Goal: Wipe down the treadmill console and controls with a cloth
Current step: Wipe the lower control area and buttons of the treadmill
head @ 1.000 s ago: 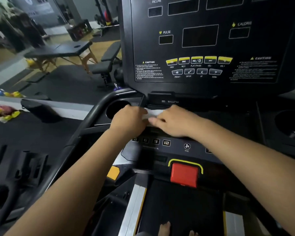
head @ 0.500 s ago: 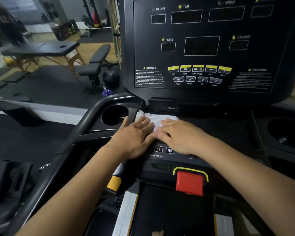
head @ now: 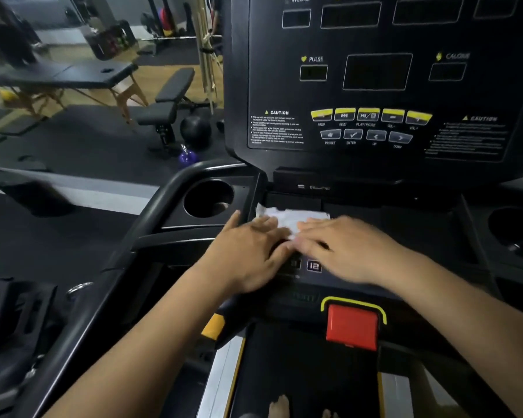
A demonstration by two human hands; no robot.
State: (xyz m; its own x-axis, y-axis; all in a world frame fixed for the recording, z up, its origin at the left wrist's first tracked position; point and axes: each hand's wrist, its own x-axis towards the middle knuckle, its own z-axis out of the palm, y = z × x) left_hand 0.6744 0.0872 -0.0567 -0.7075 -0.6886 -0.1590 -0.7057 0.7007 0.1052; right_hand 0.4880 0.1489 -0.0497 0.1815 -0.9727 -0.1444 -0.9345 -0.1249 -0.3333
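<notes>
The black treadmill console (head: 375, 70) fills the upper right, with dark displays and a row of yellow and grey buttons (head: 369, 116). Below it, a white cloth (head: 287, 217) lies spread on the flat tray above the lower control strip (head: 314, 266). My left hand (head: 248, 254) and my right hand (head: 341, 248) lie side by side, palms down, fingers pressing on the cloth's near edge. The hands hide most of the lower number keys. A red stop button (head: 352, 325) sits just below my right wrist.
Round cup holders flank the tray, one at the left (head: 209, 199) and one at the right (head: 514, 233). A curved black handrail (head: 151, 224) runs down the left. Beyond it stand a weight bench (head: 166, 107), a massage table (head: 73, 73) and a black ball (head: 195, 128).
The cloth was bunched between my hands a second ago and now lies spread flat. Both hands have flattened onto it and slid slightly toward me.
</notes>
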